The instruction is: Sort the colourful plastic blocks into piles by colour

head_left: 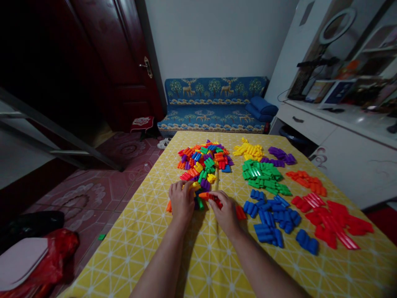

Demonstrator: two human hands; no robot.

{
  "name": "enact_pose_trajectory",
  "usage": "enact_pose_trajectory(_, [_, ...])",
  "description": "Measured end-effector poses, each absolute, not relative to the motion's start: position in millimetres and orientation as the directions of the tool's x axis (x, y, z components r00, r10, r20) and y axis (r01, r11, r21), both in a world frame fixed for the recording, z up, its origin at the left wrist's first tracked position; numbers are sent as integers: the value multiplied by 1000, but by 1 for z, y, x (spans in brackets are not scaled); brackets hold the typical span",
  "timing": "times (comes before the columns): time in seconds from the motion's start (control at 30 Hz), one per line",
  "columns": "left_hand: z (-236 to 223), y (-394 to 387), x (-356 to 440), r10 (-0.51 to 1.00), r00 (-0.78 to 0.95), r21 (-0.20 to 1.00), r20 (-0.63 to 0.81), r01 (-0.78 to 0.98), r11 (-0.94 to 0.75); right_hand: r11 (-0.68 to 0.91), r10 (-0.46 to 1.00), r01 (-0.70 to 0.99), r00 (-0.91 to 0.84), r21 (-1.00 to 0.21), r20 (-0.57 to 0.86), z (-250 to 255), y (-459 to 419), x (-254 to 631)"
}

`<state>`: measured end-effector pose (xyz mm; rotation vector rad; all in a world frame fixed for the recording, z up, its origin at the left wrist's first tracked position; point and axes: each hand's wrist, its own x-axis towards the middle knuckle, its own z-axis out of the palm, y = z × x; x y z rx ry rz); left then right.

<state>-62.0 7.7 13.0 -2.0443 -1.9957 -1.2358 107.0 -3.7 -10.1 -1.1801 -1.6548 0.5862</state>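
Note:
My left hand lies over the near edge of a mixed pile of bullet-shaped plastic toy building blocks. Its fingers are bent and slightly apart, touching the pile, with the fingertips partly hidden. A yellow block shows beside them. Right of it, my right hand pinches an orange block between thumb and fingers. Red shows under those fingers; whether it is part of the same piece I cannot tell. Another orange block lies on the cloth by the right hand.
Blocks sorted by colour lie to the right: yellow, purple, green, orange, blue and red. A yellow patterned tablecloth covers the table. Beyond stands a blue sofa; a white cabinet is at right.

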Motion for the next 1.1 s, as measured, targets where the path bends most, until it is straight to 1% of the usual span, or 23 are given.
enact_pose_trajectory(0.03, [15, 5, -60, 801, -140, 532, 582, 811, -245, 408, 897, 407, -11, -817, 442, -9, -4, 107])
enact_pose_trajectory(0.1, [19, -3, -53, 750, -169, 638, 639, 661, -394, 404, 886, 374, 66, -835, 458, -6, -6, 107])
enact_pose_trajectory(0.17, [20, -14, -43, 760, -200, 746, 618, 454, -487, 398, 880, 335, 124, -854, 459, -3, -8, 107])
enact_pose_trajectory(0.2, [19, -20, -36, 793, -195, 796, 577, 353, -493, 391, 882, 308, 144, -868, 448, -2, -9, 107])
enact_pose_trajectory(0.27, [16, -30, -24, 869, -84, 864, 487, 192, -466, 354, 898, 225, 189, -908, 397, 0, -10, 109])
enact_pose_trajectory(0.33, [12, -35, -15, 901, 52, 893, 431, 116, -434, 317, 905, 120, 259, -941, 338, 1, -9, 113])
enact_pose_trajectory(0.4, [10, -36, -10, 906, 143, 905, 398, 102, -413, 306, 887, 41, 350, -951, 301, 4, -5, 120])
enact_pose_trajectory(0.53, [11, -32, -8, 914, 245, 922, 324, 135, -363, 309, 829, -5, 492, -951, 267, 11, 2, 137])
enact_pose_trajectory(0.7, [12, -28, -8, 907, 319, 915, 275, 202, -349, 306, 804, -30, 545, -952, 241, 24, 9, 164])
enact_pose_trajectory(0.8, [8, -25, -8, 908, 326, 908, 263, 234, -347, 320, 759, 11, 595, -947, 263, 25, 27, 205])
enact_pose_trajectory(0.87, [6, -23, -8, 911, 315, 897, 264, 265, -352, 310, 702, 58, 659, -949, 270, 20, 46, 245])
enact_pose_trajectory(0.9, [5, -22, -8, 912, 314, 893, 264, 279, -354, 285, 676, 88, 687, -954, 266, 17, 56, 268])
enact_pose_trajectory(1.0, [5, -20, -8, 913, 316, 888, 259, 295, -353, 105, 609, 231, 754, -967, 246, 8, 78, 328])
enact_pose_trajectory(1.1, [4, -19, -7, 917, 303, 891, 259, 291, -348, 7, 588, 344, 758, -939, 282, 7, 83, 366])
